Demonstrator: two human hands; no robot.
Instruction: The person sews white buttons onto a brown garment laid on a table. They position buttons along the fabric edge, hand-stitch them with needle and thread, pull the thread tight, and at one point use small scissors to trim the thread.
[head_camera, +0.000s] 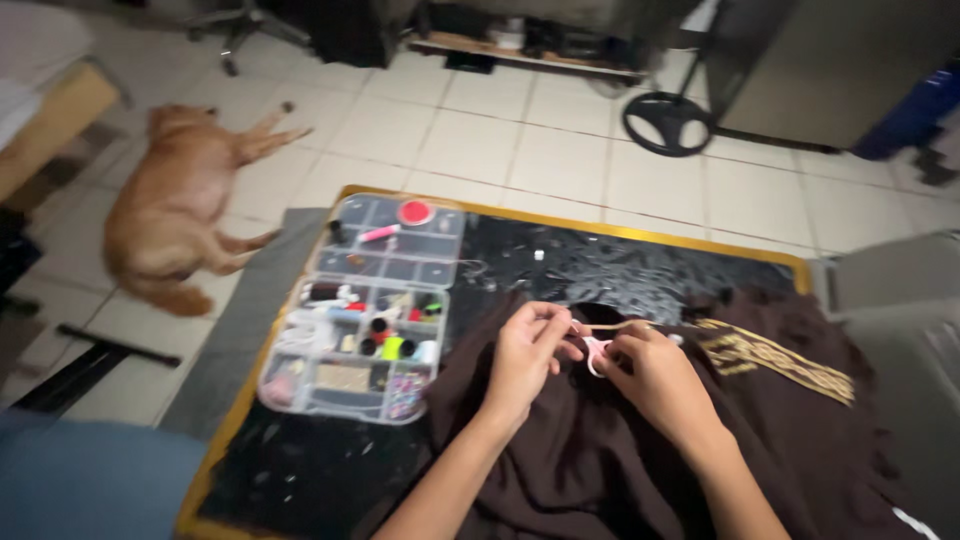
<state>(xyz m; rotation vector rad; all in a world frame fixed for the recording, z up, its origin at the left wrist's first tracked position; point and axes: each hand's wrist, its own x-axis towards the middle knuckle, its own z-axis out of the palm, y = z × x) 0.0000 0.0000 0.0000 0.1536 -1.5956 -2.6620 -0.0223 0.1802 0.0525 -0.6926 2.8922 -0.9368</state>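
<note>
A dark brown garment (600, 450) with a gold embroidered band (775, 360) lies bunched on a black table (600, 265). My left hand (527, 355) pinches the fabric near its neckline. Close beside it, my right hand (650, 380) holds small pink scissors (596, 350) against the cloth. A thin pale strip or thread (610, 326) runs between the two hands above the scissors.
An open clear plastic sewing box (365, 310) with thread spools and small notions sits left of my hands. The table has a yellow edge (215, 450). A tan dog (180, 205) lies on the tiled floor at left. A chair base and a black wheel (666, 122) stand farther back.
</note>
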